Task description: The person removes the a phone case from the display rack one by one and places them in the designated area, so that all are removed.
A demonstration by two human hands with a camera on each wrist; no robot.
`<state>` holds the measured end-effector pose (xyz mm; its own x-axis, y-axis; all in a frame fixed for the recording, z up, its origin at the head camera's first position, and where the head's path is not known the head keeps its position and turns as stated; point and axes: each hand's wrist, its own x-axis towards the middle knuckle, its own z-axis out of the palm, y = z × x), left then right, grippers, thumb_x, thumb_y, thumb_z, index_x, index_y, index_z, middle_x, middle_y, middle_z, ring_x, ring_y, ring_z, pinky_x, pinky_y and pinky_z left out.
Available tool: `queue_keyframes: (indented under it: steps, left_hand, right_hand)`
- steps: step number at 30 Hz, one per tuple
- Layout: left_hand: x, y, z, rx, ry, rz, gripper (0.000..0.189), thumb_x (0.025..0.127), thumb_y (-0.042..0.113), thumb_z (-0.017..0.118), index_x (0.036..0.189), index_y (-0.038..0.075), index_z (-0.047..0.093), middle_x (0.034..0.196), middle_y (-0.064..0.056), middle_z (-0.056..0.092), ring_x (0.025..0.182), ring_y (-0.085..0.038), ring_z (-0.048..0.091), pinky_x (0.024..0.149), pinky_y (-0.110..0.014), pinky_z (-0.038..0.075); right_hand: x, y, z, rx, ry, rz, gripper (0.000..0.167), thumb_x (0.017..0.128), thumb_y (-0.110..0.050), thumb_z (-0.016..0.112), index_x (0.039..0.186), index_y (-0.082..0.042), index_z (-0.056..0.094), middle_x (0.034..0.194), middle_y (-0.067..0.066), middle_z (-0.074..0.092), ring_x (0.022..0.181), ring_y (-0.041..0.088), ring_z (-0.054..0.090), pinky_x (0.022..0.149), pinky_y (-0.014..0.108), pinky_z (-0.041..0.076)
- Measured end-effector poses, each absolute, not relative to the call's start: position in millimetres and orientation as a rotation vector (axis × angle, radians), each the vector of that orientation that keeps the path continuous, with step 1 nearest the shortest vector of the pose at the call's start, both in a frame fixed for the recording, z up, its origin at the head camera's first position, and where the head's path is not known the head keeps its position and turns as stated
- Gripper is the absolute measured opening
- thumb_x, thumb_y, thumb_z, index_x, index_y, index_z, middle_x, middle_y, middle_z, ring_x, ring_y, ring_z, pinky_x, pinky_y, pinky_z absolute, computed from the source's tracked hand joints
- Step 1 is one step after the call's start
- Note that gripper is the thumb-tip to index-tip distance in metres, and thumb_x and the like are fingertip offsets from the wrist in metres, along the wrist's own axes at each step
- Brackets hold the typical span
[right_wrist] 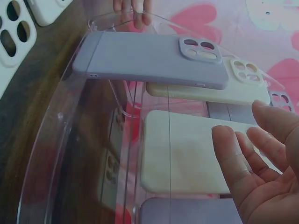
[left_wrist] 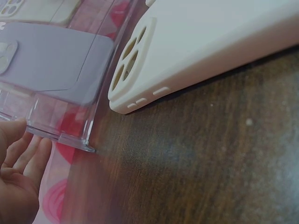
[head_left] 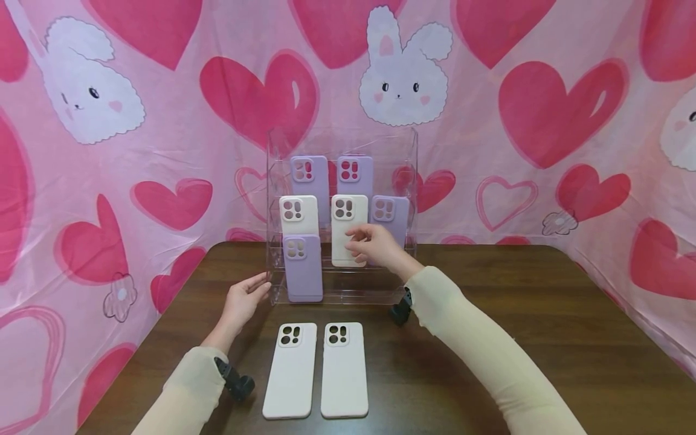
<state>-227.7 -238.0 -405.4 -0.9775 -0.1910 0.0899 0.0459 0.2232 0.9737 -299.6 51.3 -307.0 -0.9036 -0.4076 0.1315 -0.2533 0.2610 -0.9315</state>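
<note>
A clear tiered display rack stands at the back of the table, holding purple and white phone cases. My left hand holds the rack's left side edge between thumb and fingers, as the left wrist view shows. In front of the middle-tier white phone case, my right hand hovers with loosely bent, spread fingers and nothing between them. To its left, a purple phone case leans on the bottom tier, partly covering another white case. A purple case on the right is partly hidden behind my right hand.
Two white phone cases, one on the left and one on the right, lie side by side on the brown table before the rack. Two purple cases stand on a higher tier. A pink heart-and-rabbit cloth hangs behind.
</note>
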Motion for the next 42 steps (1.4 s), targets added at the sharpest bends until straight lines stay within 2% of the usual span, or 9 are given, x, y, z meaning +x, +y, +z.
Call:
queue_keyframes:
  steps: [6, 12, 19, 25, 35, 40, 42]
  left_hand:
    - [-228, -237, -406, 0.134, -2.299, -1.831, 0.039, 0.093, 0.003, 0.053, 0.129, -0.009, 0.046, 0.127, -0.025, 0.048, 0.11, -0.035, 0.053, 0.082, -0.025, 0.052]
    - [-228, -235, -406, 0.124, -2.292, -1.831, 0.038, 0.093, 0.002, 0.053, 0.129, -0.01, 0.046, 0.126, -0.025, 0.049, 0.11, -0.035, 0.052, 0.082, -0.025, 0.052]
    - [-228, -235, -406, 0.127, -2.294, -1.831, 0.038, 0.093, 0.003, 0.053, 0.128, -0.009, 0.047, 0.126, -0.025, 0.049, 0.11, -0.035, 0.052, 0.083, -0.025, 0.051]
    - [-228, -235, -406, 0.141, -2.309, -1.817, 0.038, 0.093, 0.005, 0.054, 0.128, -0.008, 0.048, 0.127, -0.024, 0.049, 0.11, -0.034, 0.053, 0.084, -0.027, 0.051]
    - [-226, -236, -405, 0.141, -2.304, -1.822, 0.039, 0.093, 0.004, 0.054, 0.129, -0.008, 0.047, 0.127, -0.024, 0.049, 0.11, -0.035, 0.053, 0.084, -0.028, 0.051]
    - [-227, -236, -405, 0.141, -2.292, -1.833, 0.038, 0.093, 0.004, 0.054, 0.128, -0.008, 0.048, 0.126, -0.025, 0.049, 0.11, -0.035, 0.052, 0.084, -0.027, 0.051]
    - [-227, -237, -405, 0.139, -2.292, -1.836, 0.038, 0.093, 0.004, 0.054, 0.128, -0.008, 0.048, 0.126, -0.025, 0.049, 0.11, -0.035, 0.052, 0.084, -0.027, 0.051]
  right_hand:
    - [-303, 39, -304, -0.62, 2.367, -1.732, 0.033, 0.085, -0.004, 0.066, 0.116, 0.003, 0.059, 0.09, 0.013, 0.058, 0.078, 0.031, 0.062, 0.063, 0.033, 0.058]
    - [-305, 28, -305, -0.673, 2.362, -1.728, 0.037, 0.084, -0.004, 0.066, 0.118, 0.004, 0.057, 0.089, 0.013, 0.058, 0.082, 0.026, 0.06, 0.065, 0.034, 0.058]
    - [-303, 16, -306, -0.704, 2.375, -1.715, 0.039, 0.083, -0.006, 0.068, 0.119, 0.002, 0.057, 0.097, 0.014, 0.059, 0.088, 0.023, 0.059, 0.068, 0.036, 0.058]
    - [-302, 6, -309, -0.736, 2.365, -1.73, 0.037, 0.082, -0.003, 0.068, 0.118, 0.002, 0.057, 0.1, 0.015, 0.06, 0.087, 0.023, 0.061, 0.068, 0.034, 0.058]
    - [-295, -10, -314, -0.673, 2.371, -1.794, 0.037, 0.082, -0.002, 0.068, 0.117, 0.003, 0.058, 0.104, 0.017, 0.06, 0.092, 0.025, 0.059, 0.074, 0.039, 0.056]
    - [-295, -15, -317, -0.614, 2.391, -1.81, 0.037, 0.083, -0.004, 0.068, 0.118, 0.0, 0.059, 0.098, 0.014, 0.06, 0.086, 0.022, 0.059, 0.075, 0.042, 0.056]
    - [-295, -15, -318, -0.597, 2.419, -1.793, 0.034, 0.083, -0.006, 0.068, 0.115, -0.001, 0.061, 0.094, 0.011, 0.06, 0.082, 0.02, 0.059, 0.073, 0.039, 0.057]
